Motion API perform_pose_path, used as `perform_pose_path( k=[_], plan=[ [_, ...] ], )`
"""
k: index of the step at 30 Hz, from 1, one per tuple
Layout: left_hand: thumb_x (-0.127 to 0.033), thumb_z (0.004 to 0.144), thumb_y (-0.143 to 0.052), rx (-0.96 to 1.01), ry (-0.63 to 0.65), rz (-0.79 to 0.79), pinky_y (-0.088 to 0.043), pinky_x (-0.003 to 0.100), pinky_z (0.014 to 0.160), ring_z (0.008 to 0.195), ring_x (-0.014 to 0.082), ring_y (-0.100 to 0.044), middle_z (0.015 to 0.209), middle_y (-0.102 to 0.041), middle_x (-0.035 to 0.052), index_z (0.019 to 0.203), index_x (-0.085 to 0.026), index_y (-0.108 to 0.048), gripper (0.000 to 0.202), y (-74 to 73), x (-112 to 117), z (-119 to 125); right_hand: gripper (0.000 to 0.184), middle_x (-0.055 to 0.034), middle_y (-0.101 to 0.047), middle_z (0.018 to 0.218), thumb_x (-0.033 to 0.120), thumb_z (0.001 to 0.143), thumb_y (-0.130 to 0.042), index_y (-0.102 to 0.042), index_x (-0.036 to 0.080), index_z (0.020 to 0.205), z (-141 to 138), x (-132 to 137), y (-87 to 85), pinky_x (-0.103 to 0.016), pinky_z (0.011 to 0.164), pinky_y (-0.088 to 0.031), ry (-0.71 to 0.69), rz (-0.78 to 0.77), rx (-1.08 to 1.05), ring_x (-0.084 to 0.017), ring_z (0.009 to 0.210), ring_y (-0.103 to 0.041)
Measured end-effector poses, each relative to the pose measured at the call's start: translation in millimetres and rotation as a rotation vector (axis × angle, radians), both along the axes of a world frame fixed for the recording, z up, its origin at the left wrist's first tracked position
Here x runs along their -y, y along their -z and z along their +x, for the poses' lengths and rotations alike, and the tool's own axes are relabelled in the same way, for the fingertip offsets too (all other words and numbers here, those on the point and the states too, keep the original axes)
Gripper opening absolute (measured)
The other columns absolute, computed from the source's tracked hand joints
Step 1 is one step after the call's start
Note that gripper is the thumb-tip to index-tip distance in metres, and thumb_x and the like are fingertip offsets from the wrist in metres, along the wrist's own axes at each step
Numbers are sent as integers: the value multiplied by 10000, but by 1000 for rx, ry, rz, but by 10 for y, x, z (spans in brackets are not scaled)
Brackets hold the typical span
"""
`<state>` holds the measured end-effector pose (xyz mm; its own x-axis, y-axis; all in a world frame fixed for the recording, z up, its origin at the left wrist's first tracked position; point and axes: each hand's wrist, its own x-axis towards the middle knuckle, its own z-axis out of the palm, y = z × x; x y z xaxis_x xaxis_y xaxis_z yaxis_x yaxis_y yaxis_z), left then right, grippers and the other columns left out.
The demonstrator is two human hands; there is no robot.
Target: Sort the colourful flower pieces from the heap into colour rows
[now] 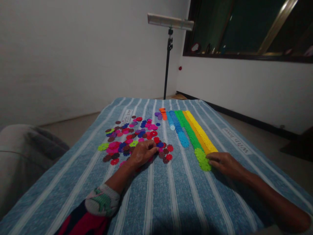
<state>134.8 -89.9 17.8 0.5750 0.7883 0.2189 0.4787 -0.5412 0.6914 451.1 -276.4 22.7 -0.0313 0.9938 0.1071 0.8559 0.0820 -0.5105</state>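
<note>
My left hand (144,152) rests at the right side of a loose pile of small scalloped plastic discs (128,132), coloured pink, red, navy, brown and lime. Its fingers are curled together, and whatever lies between them is hidden. To the right, discs overlap in long rows by colour: a yellow row (199,130), a green row (189,132) and a blue row (178,125). At the near end of the green row are lime green discs (202,160). My right hand (223,163) has its thumb and fingers closed at the edge of these lime discs, touching them.
A striped blue cloth (161,195) covers the table. Short orange (162,114) and purple (158,116) groups of discs lie at the far end. Behind the table stands a lamp on a black pole (167,62). A grey covered shape (29,163) is at the left.
</note>
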Motion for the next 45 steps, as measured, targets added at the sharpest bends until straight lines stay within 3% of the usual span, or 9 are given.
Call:
perform_pose_path(
  k=[6, 14, 23, 28, 31, 34, 37, 41, 45],
  plan=[
    [-307, 742, -560, -16, -83, 26, -354, 253, 580, 577, 126, -506, 567, -546, -18, 587, -178, -551, 202, -36, -41, -95, 270, -104, -709, 1000, 299, 909, -495, -676, 181, 1070, -8, 87, 207, -394, 783, -565, 11, 221, 227, -253, 914, -681],
    [-288, 772, -557, -69, -79, 56, -348, 244, 581, 578, 120, -498, 558, -527, -24, 601, -176, -539, 205, 35, -89, -145, 287, -147, -596, 1284, 307, 956, -514, -627, 211, 1202, -227, 208, 448, -522, 973, -492, -201, 494, 573, -321, 1240, -527],
    [-211, 796, -560, -146, -64, 130, -348, 230, 592, 606, 109, -508, 634, -568, -7, 634, -157, -589, 172, 99, -32, -233, 290, -110, -649, 1240, 339, 996, -454, -671, 247, 1165, -4, 1, 669, -475, 932, -489, -375, 663, 717, -296, 1159, -588],
    [-227, 818, -561, -197, -136, 175, -367, 234, 616, 639, 120, -527, 668, -599, 2, 679, -160, -626, 167, 51, -54, -306, 309, -70, -691, 1182, 380, 1002, -439, -687, 264, 1147, 72, -110, 633, -410, 938, -461, -470, 772, 692, -260, 1125, -614],
    [-223, 825, -549, -245, -284, 212, -381, 237, 644, 699, 136, -564, 740, -644, 21, 743, -164, -658, 148, -59, -175, -501, 316, -59, -706, 1148, 371, 1010, -418, -697, 267, 1117, 81, -166, 588, -383, 935, -451, -501, 803, 688, -239, 1094, -627],
    [-224, 825, -544, -338, -579, 200, -382, 239, 653, 751, 156, -592, 787, -681, 27, 812, -184, -679, 142, -192, -347, -880, 337, -59, -716, 1120, 369, 1016, -394, -705, 262, 1090, 97, -207, 581, -382, 919, -453, -513, 832, 708, -236, 1061, -636],
    [-267, 805, -591, -469, -834, 73, -387, 254, 650, 843, 201, -627, 908, -721, 70, 895, -181, -707, 170, -259, -485, -1298, 333, -57, -725, 1096, 381, 1008, -404, -711, 270, 1067, 121, -223, 606, -381, 893, -467, -515, 857, 703, -237, 1041, -643],
    [-317, 729, -690, -529, -791, -80, -405, 268, 644, 879, 241, -654, 983, -729, 127, 962, -141, -734, 296, -215, -558, -1590, 313, -49, -721, 1123, 392, 989, -431, -708, 291, 1095, 160, -213, 658, -387, 881, -493, -505, 844, 694, -245, 1063, -640],
    [-313, 662, -732, -524, -712, -130, -405, 246, 614, 816, 220, -662, 916, -745, 105, 914, -149, -748, 300, -141, -571, -1587, 316, -29, -712, 1154, 404, 982, -436, -700, 311, 1129, 187, -203, 707, -375, 865, -509, -500, 827, 654, -240, 1076, -639]
  ],
)
